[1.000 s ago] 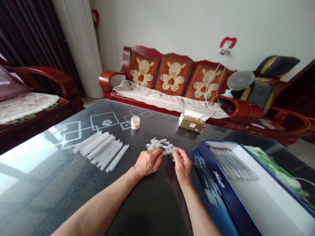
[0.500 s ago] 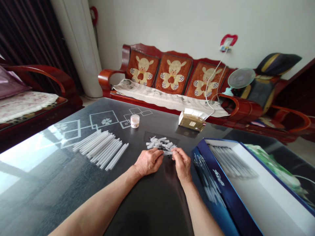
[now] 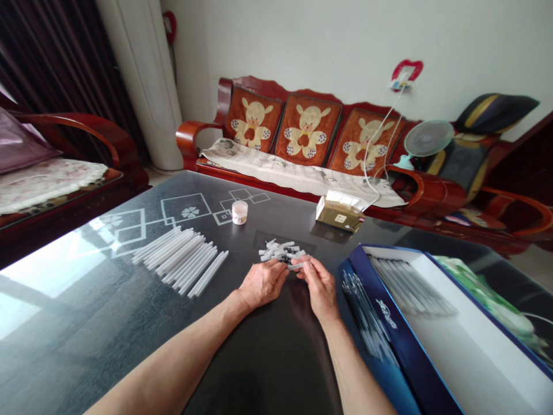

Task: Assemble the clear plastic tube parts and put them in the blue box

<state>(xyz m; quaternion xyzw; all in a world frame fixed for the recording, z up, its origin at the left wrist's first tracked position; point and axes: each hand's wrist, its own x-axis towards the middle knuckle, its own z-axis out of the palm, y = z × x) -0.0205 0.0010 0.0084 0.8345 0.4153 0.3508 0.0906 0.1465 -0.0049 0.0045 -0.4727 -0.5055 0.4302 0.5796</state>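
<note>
My left hand rests on the dark glass table with its fingers curled at the near edge of a pile of short white plastic pieces. What the left fingers hold is hidden. My right hand is beside it, thumb and fingers pinched on one short white piece from that pile. The two hands almost touch at the fingertips. A row of long white tubes lies to the left of my hands.
An open blue box with a white inside holds more long tubes at the right. A small white jar and a tan tissue pack stand further back. Red wooden sofas surround the table; a small fan sits at the back right.
Both hands stay at the pile; the right hand has shifted slightly left toward the left hand with a piece pinched. The camera has drifted a little.
</note>
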